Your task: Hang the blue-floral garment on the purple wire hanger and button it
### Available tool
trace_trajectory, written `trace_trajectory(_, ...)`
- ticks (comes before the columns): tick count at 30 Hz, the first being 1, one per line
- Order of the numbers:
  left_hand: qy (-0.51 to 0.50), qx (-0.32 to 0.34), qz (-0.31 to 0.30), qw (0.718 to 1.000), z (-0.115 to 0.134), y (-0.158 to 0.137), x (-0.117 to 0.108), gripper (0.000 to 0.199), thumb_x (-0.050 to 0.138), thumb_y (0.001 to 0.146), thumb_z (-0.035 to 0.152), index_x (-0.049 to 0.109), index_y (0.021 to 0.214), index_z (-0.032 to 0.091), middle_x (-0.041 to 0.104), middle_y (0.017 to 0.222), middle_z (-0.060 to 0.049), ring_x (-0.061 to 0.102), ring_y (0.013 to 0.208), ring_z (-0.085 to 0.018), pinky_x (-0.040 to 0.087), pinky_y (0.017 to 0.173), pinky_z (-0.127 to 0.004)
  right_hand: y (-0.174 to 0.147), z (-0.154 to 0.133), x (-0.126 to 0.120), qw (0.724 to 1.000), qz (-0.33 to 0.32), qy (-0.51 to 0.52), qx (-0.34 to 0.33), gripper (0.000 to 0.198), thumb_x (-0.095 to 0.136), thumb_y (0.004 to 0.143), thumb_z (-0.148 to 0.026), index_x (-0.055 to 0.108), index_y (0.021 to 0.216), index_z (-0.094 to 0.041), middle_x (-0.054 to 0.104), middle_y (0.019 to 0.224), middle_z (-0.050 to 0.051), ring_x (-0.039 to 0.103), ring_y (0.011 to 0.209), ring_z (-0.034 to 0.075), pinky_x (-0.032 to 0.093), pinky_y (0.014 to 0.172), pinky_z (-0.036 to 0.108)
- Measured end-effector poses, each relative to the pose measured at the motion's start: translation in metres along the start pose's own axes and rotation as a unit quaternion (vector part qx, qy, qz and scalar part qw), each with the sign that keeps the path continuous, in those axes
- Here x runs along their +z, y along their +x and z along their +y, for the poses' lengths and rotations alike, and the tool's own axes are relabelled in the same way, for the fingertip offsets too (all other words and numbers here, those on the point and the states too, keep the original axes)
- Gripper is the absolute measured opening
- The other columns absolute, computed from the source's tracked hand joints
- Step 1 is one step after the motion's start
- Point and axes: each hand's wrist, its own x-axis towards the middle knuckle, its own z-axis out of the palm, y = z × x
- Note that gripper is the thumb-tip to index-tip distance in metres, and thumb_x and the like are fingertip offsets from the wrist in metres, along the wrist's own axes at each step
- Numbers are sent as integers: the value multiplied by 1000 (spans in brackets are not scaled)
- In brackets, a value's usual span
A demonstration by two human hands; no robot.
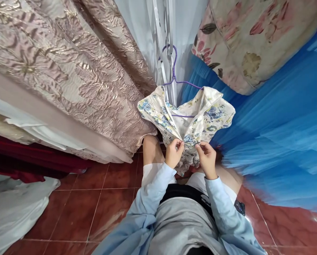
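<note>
A white blouse with blue and yellow flowers (214,115) hangs in front of me on a purple hanger (174,71), its neckline gaping in a V. At the lower point of that V, my left hand (174,153) pinches the edge of the front. A short way to the right, my right hand (206,156) has thumb and forefinger pressed together on the blouse's other side. The fabric below bunches between my hands. Whatever small fastening may lie under my fingertips is too small to make out.
White metal rails (162,46) stand behind the hanger. Pink-gold brocade fabric (76,71) hangs on the left, blue tulle (280,141) and a floral cloth (243,46) on the right. A pale cloth (17,209) reaches the red tiled floor (76,216) at lower left.
</note>
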Motion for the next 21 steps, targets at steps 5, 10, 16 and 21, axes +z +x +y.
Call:
trace_trajectory(5, 98, 10, -74, 992, 2, -7, -14, 18, 53, 93, 23, 49, 75, 21, 55, 65, 4, 53, 60, -12, 39, 63, -24, -6, 7, -3, 993, 27, -104, -56, 21, 65, 89, -36, 67, 103, -20, 70, 102, 8, 63, 96, 24, 49, 88, 39)
trace_trajectory(10, 224, 104, -157, 956, 20, 5, -32, 13, 55, 93, 19, 54, 79, 21, 61, 71, 1, 58, 66, -16, 39, 64, -27, -16, 6, 24, 979, -137, -130, -76, 18, 63, 85, -29, 63, 100, -20, 69, 97, 7, 63, 92, 23, 49, 84, 37)
trace_trajectory(16, 346, 268, -299, 848, 50, 51, -62, 11, 62, 91, 21, 60, 81, 19, 67, 81, -6, 66, 82, -22, 46, 75, -31, -2, -9, 45, 977, -128, -145, -87, 21, 56, 88, -32, 47, 71, -23, 53, 65, -2, 47, 65, 17, 38, 64, 29)
trace_trajectory(21, 358, 309, -330, 817, 76, 112, -97, 12, 59, 93, 25, 62, 84, 19, 63, 76, -2, 61, 70, -17, 47, 76, -29, -9, -15, 32, 971, -184, -132, -70, 32, 64, 87, -37, 44, 67, -23, 47, 61, -4, 44, 60, 14, 34, 61, 28)
